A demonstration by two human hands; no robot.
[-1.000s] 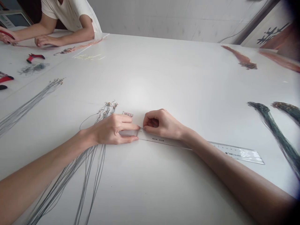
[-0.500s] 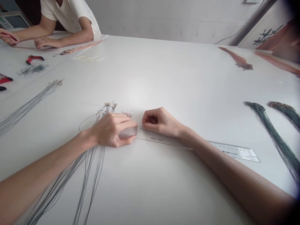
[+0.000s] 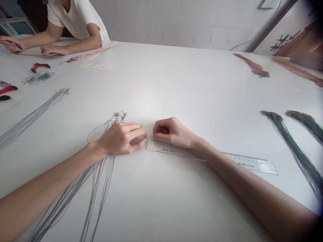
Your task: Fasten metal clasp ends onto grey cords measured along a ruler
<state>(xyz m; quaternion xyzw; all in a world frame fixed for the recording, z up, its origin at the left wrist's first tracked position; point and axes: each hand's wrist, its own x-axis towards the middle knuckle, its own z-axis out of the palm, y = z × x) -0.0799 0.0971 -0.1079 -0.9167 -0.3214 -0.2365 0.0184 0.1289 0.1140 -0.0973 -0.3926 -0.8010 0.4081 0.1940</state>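
A clear plastic ruler (image 3: pixel 242 161) lies flat on the white table (image 3: pixel 181 87), running from the middle out to the right. My right hand (image 3: pixel 173 132) rests on the ruler's left part with fingers curled and pinched, on something too thin to name. My left hand (image 3: pixel 121 137) lies just off the ruler's left end, thumb and fingers pressed together, over a bundle of thin grey wires (image 3: pixel 96 188) with small hooked ends (image 3: pixel 117 116). What its fingertips pinch is hidden.
A second grey wire bundle (image 3: pixel 30 116) lies far left. Dark green bundles (image 3: pixel 290 141) lie at right, reddish ones (image 3: pixel 252 65) at the back right. Red-handled pliers (image 3: pixel 39 66) lie at the back left, where another person's hands (image 3: pixel 50 49) rest on the table.
My left hand has slid a little left, off the ruler's end, leaving a small gap between the two hands. The ruler's left end now shows. My right hand has stayed put.
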